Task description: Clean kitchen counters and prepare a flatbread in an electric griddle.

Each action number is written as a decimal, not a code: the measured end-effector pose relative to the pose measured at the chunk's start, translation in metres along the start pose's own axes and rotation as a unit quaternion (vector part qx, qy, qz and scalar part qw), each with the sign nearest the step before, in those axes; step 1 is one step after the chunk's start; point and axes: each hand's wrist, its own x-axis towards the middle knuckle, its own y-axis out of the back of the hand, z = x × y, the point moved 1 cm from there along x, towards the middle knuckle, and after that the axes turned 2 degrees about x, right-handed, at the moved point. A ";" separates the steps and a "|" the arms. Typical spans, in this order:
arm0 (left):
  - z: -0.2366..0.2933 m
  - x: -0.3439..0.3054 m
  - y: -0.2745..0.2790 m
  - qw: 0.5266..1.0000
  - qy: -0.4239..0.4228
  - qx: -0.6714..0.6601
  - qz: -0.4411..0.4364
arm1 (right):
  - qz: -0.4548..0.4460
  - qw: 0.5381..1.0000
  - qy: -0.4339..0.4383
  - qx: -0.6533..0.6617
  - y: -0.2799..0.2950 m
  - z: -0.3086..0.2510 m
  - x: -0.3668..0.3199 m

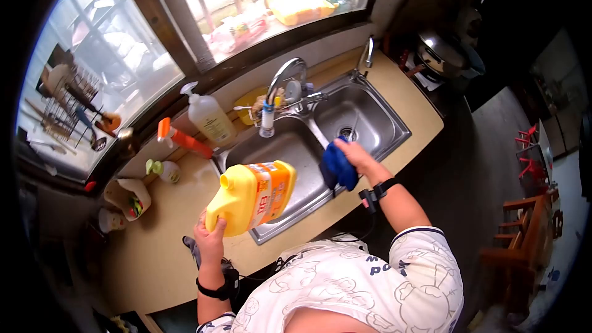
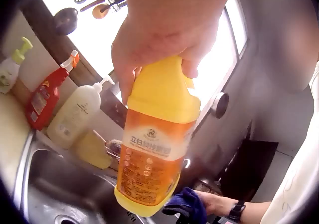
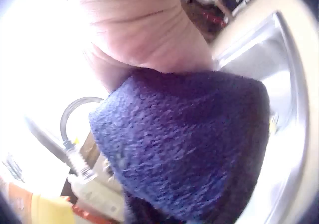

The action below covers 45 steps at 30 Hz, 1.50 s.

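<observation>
My left hand (image 1: 211,237) grips a yellow detergent jug (image 1: 237,200) by its handle end, holding it tilted above the left sink basin's near edge. An orange and white label (image 2: 149,154) wraps the jug. My right hand (image 1: 356,155) holds a bunched dark blue cloth (image 1: 338,163) over the divider between the two basins. In the right wrist view the cloth (image 3: 184,139) has a fluffy towel texture and hides the fingers. The jug's lower end and the cloth overlap in the left wrist view.
A steel double sink (image 1: 296,206) with a curved faucet (image 1: 287,68) is set in the counter (image 1: 166,253). Behind it stand a white pump bottle (image 1: 209,117) and a red spray bottle (image 1: 182,139). Left of these are a small pump bottle (image 1: 163,171) and a white container (image 1: 126,194).
</observation>
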 end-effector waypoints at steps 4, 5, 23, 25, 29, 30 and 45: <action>-0.007 0.012 -0.017 0.999 0.047 0.005 0.015 | 0.320 0.854 0.153 -0.381 0.122 -0.029 0.011; -0.009 0.015 -0.024 0.997 0.076 -0.010 0.024 | 0.350 0.817 0.180 -0.421 0.160 -0.026 0.028; -0.017 0.029 -0.099 0.980 0.158 0.115 0.044 | -0.166 0.324 0.251 -0.897 0.107 0.107 0.197; -0.025 0.023 -0.092 0.972 0.168 0.150 0.062 | -0.179 0.238 0.185 -0.937 0.092 0.099 0.203; -0.020 0.022 -0.091 0.967 0.165 0.182 0.061 | -0.255 0.196 0.152 -0.934 0.106 0.123 0.220; -0.020 0.021 -0.089 0.964 0.154 0.209 0.062 | -0.260 0.250 0.154 -0.920 0.105 0.122 0.228; -0.021 0.068 -0.104 0.980 0.035 0.195 -0.035 | -0.078 0.851 0.347 -0.388 0.002 -0.187 -0.027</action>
